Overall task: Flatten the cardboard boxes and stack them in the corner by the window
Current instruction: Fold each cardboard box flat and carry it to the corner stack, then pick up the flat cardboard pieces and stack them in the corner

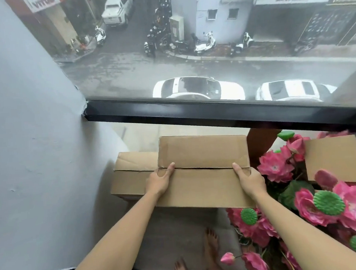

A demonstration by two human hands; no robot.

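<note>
Stacking step. Left hand (159, 181) and right hand (250, 179) grip side edges of flattened box (202, 171), frame centre, fingers curled underneath, thumbs on top. Lower box (131, 174) sits beneath it in corner under window (188, 49). Next, likely: lower, square edges, release.

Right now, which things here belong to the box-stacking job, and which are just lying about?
Job:
flattened cardboard box, held by left hand and right hand
lower cardboard box beneath it

Just there:
pink artificial flowers
loose cardboard piece among them
black window frame

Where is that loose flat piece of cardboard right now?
In the head view, the loose cardboard piece sits at the right, among the pink flowers, just below the window frame.
</note>
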